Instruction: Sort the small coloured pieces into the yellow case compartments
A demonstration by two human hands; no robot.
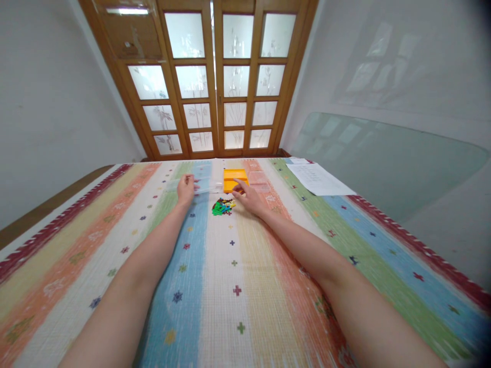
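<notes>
A small pile of colourful pieces (222, 207), mostly green with some yellow, blue and dark ones, lies on the striped tablecloth. Just behind it sits a yellow plastic tray (230, 174) with a ridge across its middle. My left hand (185, 189) is left of the pile, its fingers curled at the edge of a clear plastic sheet or bag (210, 185); the exact shape of this plastic is hard to make out. Over the tray's front right corner, my right hand (247, 198) hovers with its fingers apart, beside the pile. Nothing shows between those fingers.
A clear plastic lid or box (259, 180) lies right of the tray. Printed paper sheets (320, 179) rest at the far right of the table, near a glass panel (379, 158) by the wall. Wooden doors (215, 61) with glass panes stand beyond the table.
</notes>
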